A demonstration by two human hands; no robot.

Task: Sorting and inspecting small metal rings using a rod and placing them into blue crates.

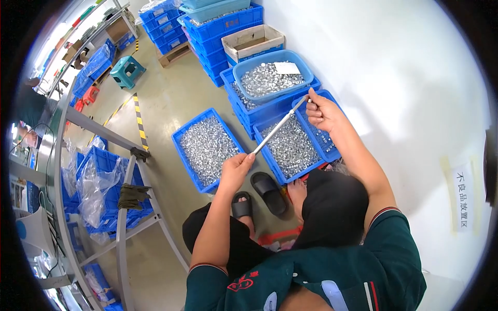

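A slim silver metal rod [276, 130] runs slantwise between my two hands, above the blue bins. My left hand [237, 168] is closed round its near, lower end. At the far, upper end, the fingers of my right hand [322, 111] pinch the rod's darker, thinner tip; whether a small part is also between them cannot be made out. Beneath the rod stands a blue bin [267, 161] full of small silver metal pieces. Another such bin [193, 173] sits on the floor to its left. A narrower blue bin [334, 154] with fewer pieces lies under my right hand.
Behind these, a light blue tub [306, 68] of metal pieces rests on stacked bins, by an open cardboard box [236, 51]. A metal frame [122, 228] and plastic-covered blue crates [106, 173] stand left. A white wall [394, 78] closes the right side. A teal stool [126, 71] stands farther off.
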